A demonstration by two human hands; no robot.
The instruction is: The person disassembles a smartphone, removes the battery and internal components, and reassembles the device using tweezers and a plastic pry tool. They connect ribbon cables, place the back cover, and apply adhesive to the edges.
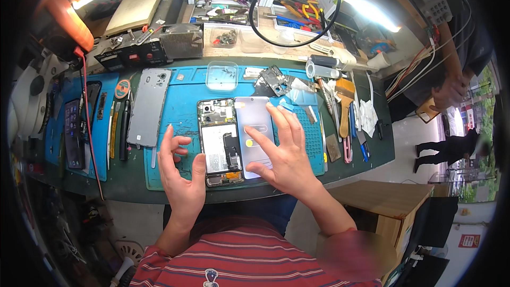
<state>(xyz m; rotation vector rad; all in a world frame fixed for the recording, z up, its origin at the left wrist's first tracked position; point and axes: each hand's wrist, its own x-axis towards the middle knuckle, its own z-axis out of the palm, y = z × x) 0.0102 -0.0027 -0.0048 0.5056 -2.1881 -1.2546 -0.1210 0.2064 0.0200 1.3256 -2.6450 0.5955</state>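
On the blue work mat (183, 90) lies an opened phone body (220, 141), its battery and circuit board exposed. Right beside it is a lit phone screen (255, 106) with a yellow round mark on its display. My right hand (287, 154) is over the screen, fingers spread, the index fingertip at the display and the thumb near its lower part. To the left of the phone body my left hand (183, 172) is held up with fingers apart and nothing in it. A grey phone back cover (149, 107) rests further left.
At the left lie another phone (73, 133) and a black pen-like tool (125, 130). A clear plastic box (222, 76) sits behind the phone. Right of the mat are a wooden-handled brush (345, 101) and several tools. Another person's hand (450, 91) shows at the far right.
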